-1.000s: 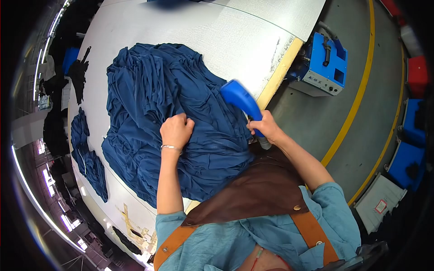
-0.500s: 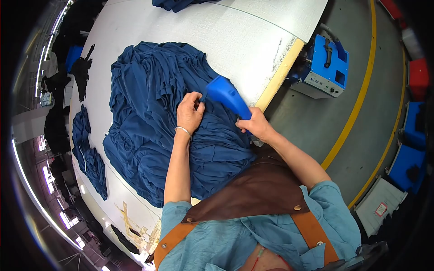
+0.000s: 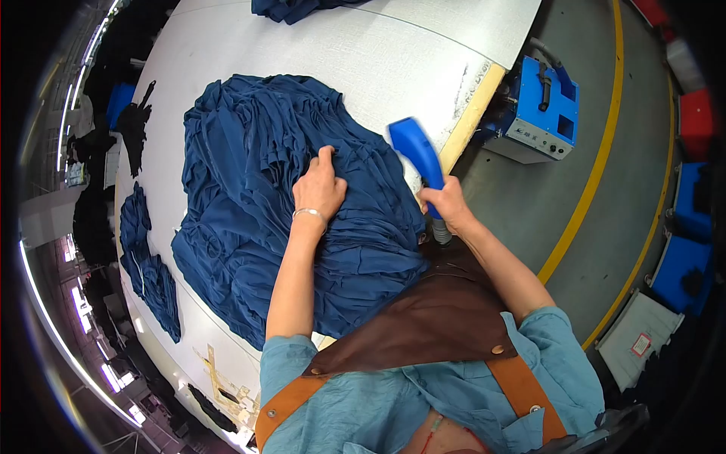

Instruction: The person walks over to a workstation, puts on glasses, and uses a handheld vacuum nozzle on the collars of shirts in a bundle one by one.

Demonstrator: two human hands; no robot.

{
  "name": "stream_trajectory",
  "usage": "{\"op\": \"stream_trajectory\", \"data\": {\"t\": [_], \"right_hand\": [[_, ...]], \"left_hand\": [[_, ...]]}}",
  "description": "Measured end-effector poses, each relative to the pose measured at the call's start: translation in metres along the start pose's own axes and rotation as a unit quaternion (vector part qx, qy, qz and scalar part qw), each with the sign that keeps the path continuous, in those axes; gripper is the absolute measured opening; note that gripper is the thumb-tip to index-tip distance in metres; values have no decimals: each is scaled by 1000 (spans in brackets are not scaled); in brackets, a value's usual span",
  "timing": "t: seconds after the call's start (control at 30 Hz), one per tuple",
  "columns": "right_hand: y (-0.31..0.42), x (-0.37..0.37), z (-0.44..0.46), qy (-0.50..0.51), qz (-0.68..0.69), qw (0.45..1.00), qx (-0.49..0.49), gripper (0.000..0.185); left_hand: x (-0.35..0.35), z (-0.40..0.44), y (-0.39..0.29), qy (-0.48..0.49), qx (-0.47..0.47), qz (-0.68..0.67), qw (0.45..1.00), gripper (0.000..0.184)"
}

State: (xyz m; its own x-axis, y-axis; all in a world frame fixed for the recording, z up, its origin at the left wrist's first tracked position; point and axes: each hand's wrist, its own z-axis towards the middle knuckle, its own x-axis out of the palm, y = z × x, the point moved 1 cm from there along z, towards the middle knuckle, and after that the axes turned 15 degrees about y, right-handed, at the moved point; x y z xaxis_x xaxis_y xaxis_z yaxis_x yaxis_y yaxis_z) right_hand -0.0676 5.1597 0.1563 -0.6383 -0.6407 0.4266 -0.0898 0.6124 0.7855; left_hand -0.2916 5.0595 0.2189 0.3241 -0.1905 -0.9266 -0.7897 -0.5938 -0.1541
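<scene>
A wide heap of dark blue garments [image 3: 257,159] lies crumpled on the white table. My left hand [image 3: 319,188], with a bracelet at the wrist, rests on the middle of the heap. Its index finger is stretched out and its thumb stands apart; the fingertips touch the fabric. In my right hand [image 3: 448,206] is the handle of a blue hose nozzle [image 3: 416,149], the fingers wrapped round it. The nozzle head is at the heap's right side, over the table's edge area. A grey ribbed hose [image 3: 441,231] shows below that hand.
The white table [image 3: 423,57] has a worn, yellowish edge [image 3: 475,106] on the right. A blue machine [image 3: 538,110] stands on the floor beyond it. More dark blue cloth lies at the table's left [image 3: 147,265] and far side [image 3: 291,9]. Blue bins [image 3: 684,261] line the right.
My right hand has moved the nozzle right, off the middle of the heap to its right side. The left hand's fingers have uncurled on the fabric.
</scene>
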Motion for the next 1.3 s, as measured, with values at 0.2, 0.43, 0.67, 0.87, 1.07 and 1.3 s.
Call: {"op": "stream_trajectory", "data": {"t": [0.2, 0.43, 0.67, 0.87, 1.07, 1.3], "right_hand": [[3, 11, 3, 68, -15, 997, 21, 7], [13, 20, 10, 136, -9, 990, 39, 8], [11, 19, 8, 210, -18, 975, 78, 10], [15, 27, 7, 199, 1, 976, 95, 9], [2, 4, -12, 86, 0, 995, 54, 10], [-18, -4, -10, 88, -56, 993, 45, 11]], "left_hand": [[5, 29, 10, 56, 76, -124, 988, 10], [11, 16, 32, 101, 122, -323, 933, 9], [8, 9, 40, 98, 116, -403, 902, 9], [7, -3, 55, 66, 90, -429, 896, 8], [-5, -35, 56, 44, 26, -173, 984, 8], [4, -3, 8, -135, 166, 156, 964, 19]]}}
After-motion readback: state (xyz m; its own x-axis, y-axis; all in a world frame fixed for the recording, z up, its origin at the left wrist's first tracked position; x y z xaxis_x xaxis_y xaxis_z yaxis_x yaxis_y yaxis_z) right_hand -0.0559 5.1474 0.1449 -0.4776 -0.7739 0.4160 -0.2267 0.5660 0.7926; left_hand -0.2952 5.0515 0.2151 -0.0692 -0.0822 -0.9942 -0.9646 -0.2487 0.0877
